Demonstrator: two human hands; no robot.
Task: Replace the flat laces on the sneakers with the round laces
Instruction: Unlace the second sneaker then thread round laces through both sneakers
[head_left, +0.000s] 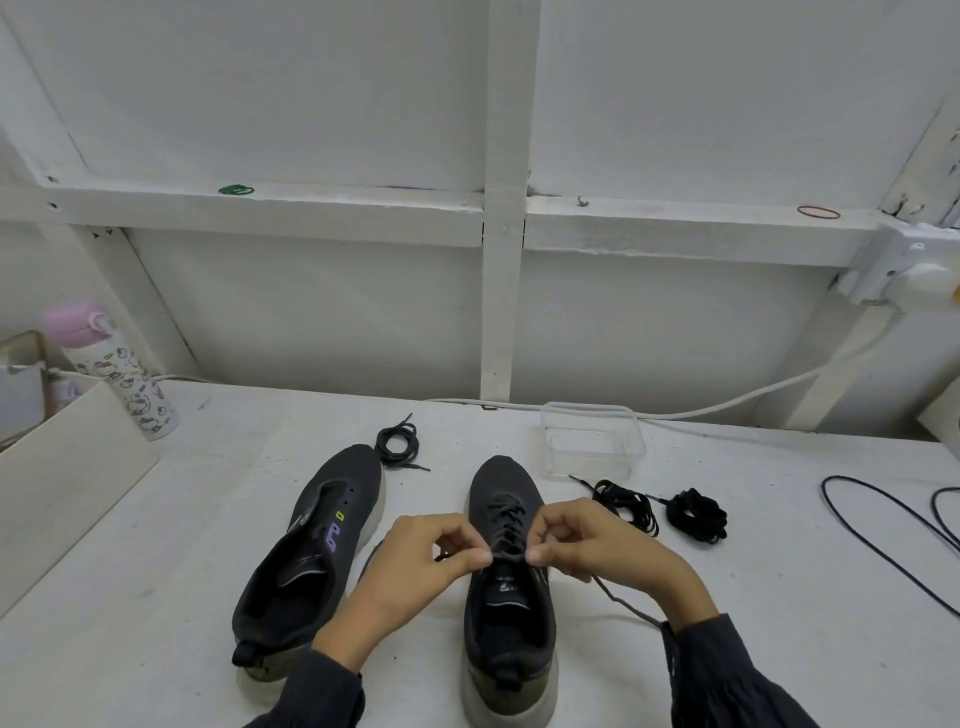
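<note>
Dark grey mesh sneaker (511, 608) w/ off-white sole sits toe-away at 6 o'clock on the white table (156, 649), and it's the laced 1 of the pair. Left hand (426, 561) & right hand (587, 540) meet over its upper eyelets. Each pinches the dark lace (506, 517) between thumb & forefinger, other fingers curled in, thumb tips almost touching. 1 loose end of that lace trails off toward 4 o'clock, passing under the right wrist to the dark sleeve. Can't tell if the lace being pinched is round or flat.

At 9 o'clock of that shoe, just beside it, is the 2nd dark grey sneaker (311, 561), eyelets bare, tongue open, purple mark on its side. Near its toe, at 12 o'clock, a thin black round lace (397, 441) lies wound in a small coil.

At 3 o'clock of the hands are 2 bundles of black flat lace (626, 506) (696, 514), near each other. Clear plastic tub (592, 441) is at 1 o'clock, behind them. White printed bottle (119, 374) w/ pink cap stands at 10 o'clock. Thin black cable (883, 535) loops in at the 3 o'clock edge.
</note>
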